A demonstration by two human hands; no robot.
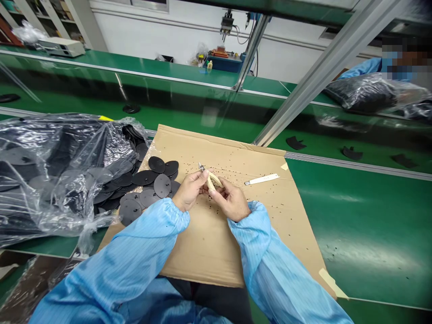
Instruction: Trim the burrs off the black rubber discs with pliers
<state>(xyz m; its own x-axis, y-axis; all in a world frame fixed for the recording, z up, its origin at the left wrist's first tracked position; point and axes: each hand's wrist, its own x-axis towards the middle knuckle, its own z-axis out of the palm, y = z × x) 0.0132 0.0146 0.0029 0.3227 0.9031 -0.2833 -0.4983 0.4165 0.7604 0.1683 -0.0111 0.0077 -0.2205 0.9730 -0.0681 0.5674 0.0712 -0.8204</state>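
A pair of cutting pliers (213,179) with cream handles is held between my two hands over the cardboard sheet (202,252). My left hand (192,189) pinches the pliers near the pivot, and their metal jaws point up and away. Around the handle ends, the fingers of my right hand (232,200) are closed. Whether a small part is also tucked under my fingers is hidden. Left of my left hand lies a loose pile of black oval discs (145,178), some with a small stub on them. A white-handled utility knife (262,179) rests right of my right hand.
Tiny black scraps are scattered over the cardboard. A clear plastic bag (64,166) full of black discs bulges at the left. A metal post (303,85) slants up behind the cardboard. Black curved parts (295,143) lie on the green surface beyond. A person's blue sleeve shows at far right.
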